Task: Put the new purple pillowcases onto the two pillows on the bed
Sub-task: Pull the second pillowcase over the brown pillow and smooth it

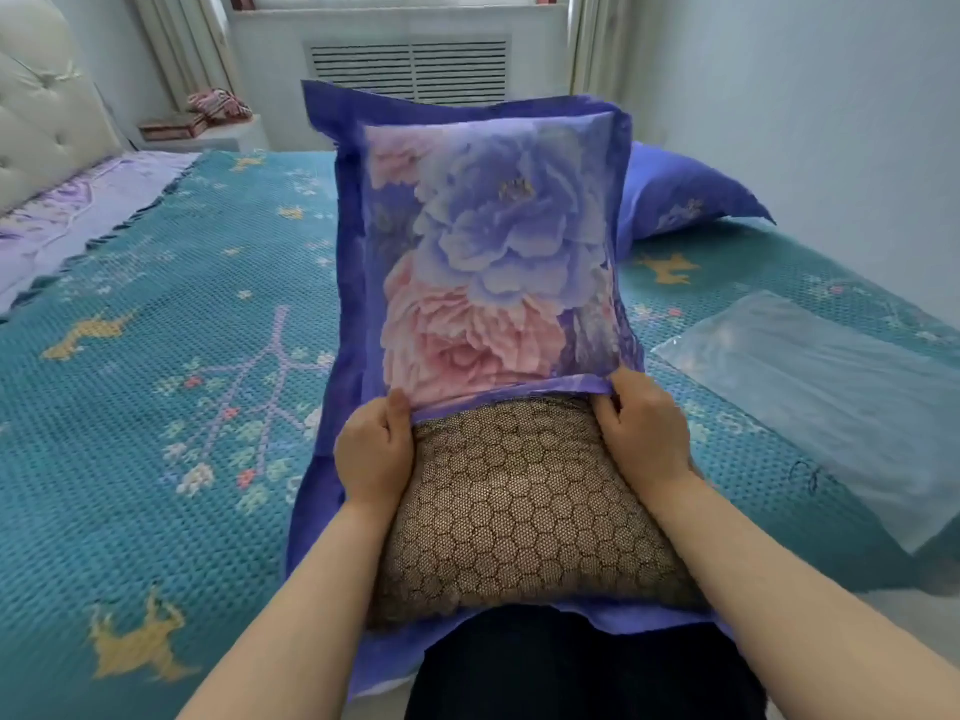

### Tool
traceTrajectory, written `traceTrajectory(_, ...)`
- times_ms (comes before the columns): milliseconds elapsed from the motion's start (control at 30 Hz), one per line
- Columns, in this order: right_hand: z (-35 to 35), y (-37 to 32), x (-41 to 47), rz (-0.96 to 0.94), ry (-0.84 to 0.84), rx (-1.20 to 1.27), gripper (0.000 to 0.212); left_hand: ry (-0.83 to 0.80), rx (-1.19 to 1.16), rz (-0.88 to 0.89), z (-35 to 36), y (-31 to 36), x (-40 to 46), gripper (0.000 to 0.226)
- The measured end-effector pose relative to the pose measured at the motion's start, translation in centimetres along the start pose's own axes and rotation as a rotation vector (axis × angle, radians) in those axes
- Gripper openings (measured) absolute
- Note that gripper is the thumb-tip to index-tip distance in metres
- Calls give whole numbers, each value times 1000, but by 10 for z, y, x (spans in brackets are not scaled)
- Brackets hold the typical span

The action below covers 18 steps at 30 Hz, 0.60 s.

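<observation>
A brown pillow (524, 506) with a honeycomb pattern stands tilted against my lap, its far half inside a purple pillowcase (493, 241) printed with big purple and pink flowers. My left hand (374, 449) grips the left side of the pillowcase's open hem. My right hand (644, 433) grips the hem's right side. The near half of the pillow is bare. A second pillow (680, 200) in a purple case lies on the bed behind, to the right.
The bed carries a teal knitted cover (156, 387). A clear plastic bag (831, 397) lies flat at the right. A lilac sheet (88, 210) and padded headboard (41, 122) are at far left. A radiator grille (410, 70) sits under the window.
</observation>
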State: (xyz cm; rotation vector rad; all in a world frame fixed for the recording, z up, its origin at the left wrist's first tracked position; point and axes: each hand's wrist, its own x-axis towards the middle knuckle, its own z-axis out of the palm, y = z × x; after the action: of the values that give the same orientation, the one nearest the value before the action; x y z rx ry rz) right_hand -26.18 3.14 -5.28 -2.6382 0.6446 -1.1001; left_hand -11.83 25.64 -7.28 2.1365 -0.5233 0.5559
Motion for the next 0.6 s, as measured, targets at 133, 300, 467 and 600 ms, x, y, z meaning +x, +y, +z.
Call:
traceTrajectory(133,2,1,-2,275,-13,-32,31,-86,37,-4,-1,-4,2,39)
traceTrajectory(300,-9,-1,-1,400,-257,-169,42,-233,41,-107,-14,-17,-6,18)
traceTrajectory(467,-27,-33,-1,122,-194,66,64,-380,96,-255,-32,-6,-25,35)
traceTrajectory(600,-35,-83,-20,-209,-324,268,50,-518,128,-308,-43,1,-31,57)
